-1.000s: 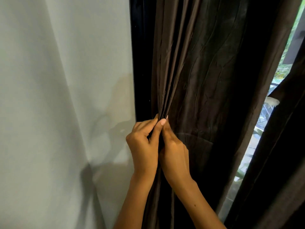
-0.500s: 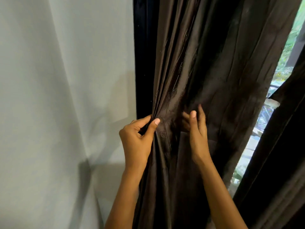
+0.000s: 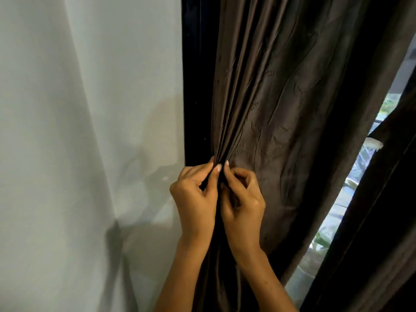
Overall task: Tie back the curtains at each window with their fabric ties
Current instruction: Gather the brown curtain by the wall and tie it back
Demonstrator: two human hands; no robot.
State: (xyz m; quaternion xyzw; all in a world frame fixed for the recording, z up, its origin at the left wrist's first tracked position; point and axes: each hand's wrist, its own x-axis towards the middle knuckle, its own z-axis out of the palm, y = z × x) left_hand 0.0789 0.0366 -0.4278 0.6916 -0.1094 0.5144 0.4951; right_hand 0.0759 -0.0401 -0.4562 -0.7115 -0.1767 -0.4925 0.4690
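Your two hands meet on the same bunch of pleats: your left hand (image 3: pixel 195 200) has its grip clamped on the gathered folds, thumb and curled fingers pinching the cloth from the left, and your right hand (image 3: pixel 243 202) pinches the same bunch from the right, fingers curled in, its fingertips touching those of your left. Both wrists rise from the bottom of the view, close together, with the fabric running down between them.

The brown curtain (image 3: pixel 281 104) hangs in front of you; its pleats run down and converge at your pinch, then fall loosely below your hands. Faint stitched patterns show on its surface. Its left edge lies against a dark window frame (image 3: pixel 195 82), which adjoins the pale wall (image 3: pixel 90 109) where shadows of your arms fall. To the right, a strip of bright window (image 3: pixel 342 206) shows between this curtain and a second dark curtain panel (image 3: pixel 382 210). You cannot make out any fabric tie here.
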